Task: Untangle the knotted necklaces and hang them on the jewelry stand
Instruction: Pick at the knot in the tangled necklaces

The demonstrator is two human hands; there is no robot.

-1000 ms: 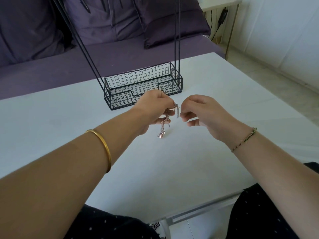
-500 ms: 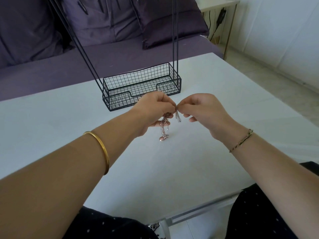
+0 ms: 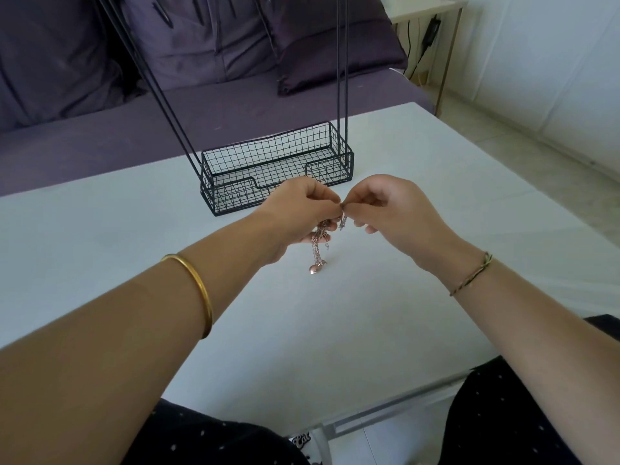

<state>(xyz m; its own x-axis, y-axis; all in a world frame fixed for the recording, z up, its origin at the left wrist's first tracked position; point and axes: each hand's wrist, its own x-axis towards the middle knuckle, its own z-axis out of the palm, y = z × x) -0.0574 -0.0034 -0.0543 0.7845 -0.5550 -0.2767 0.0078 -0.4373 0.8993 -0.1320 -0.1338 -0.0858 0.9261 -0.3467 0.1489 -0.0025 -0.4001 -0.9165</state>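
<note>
Dangling beneath left hand (image 3: 301, 213): knotted necklaces (image 3: 316, 250)

Black wire stand (image 3: 277, 172), white table (image 3: 100, 236), rose-gold necklaces (image 3: 317, 250), purple sofa (image 3: 100, 122).

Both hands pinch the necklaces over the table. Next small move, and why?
Probably ease the right hand slightly away from the left hand to tease one strand free. Both pinch the necklaces at almost the same spot, and the rest hangs bunched below the left hand.
</note>
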